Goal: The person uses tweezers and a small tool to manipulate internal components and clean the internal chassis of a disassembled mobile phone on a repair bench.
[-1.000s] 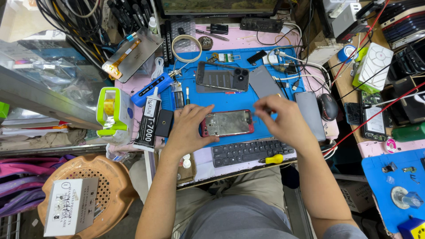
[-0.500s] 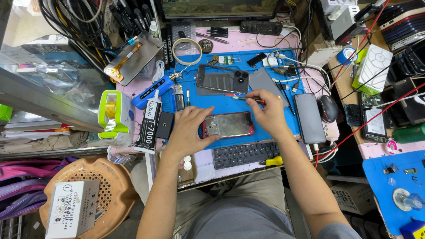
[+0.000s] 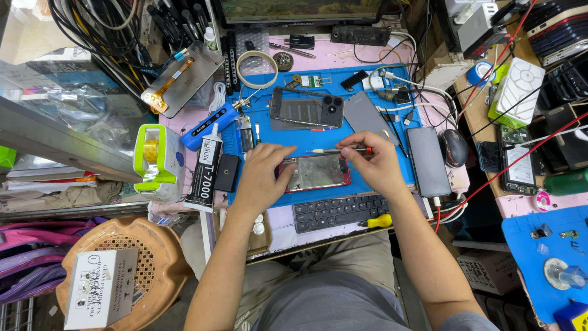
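Two hands: left hand point(image 3: 262, 178), right hand point(image 3: 370, 165). One red-framed phone point(image 3: 315, 173), one screwdriver point(image 3: 338, 151), one keyboard point(image 3: 337, 212), one mouse point(image 3: 454, 148), one tape roll point(image 3: 257, 68).

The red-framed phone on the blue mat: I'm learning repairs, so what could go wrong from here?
The thin screwdriver in the right hand could slip and scratch the opened red-framed phone, which only the left hand steadies. The blue mat is crowded; a loosened part might get lost near the keyboard or cables.

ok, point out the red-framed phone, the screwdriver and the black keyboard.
red-framed phone point(image 3: 318, 172): head view, middle of its open back.
screwdriver point(image 3: 334, 151): head view, on its shaft.
black keyboard point(image 3: 337, 213): head view, middle of the keys.
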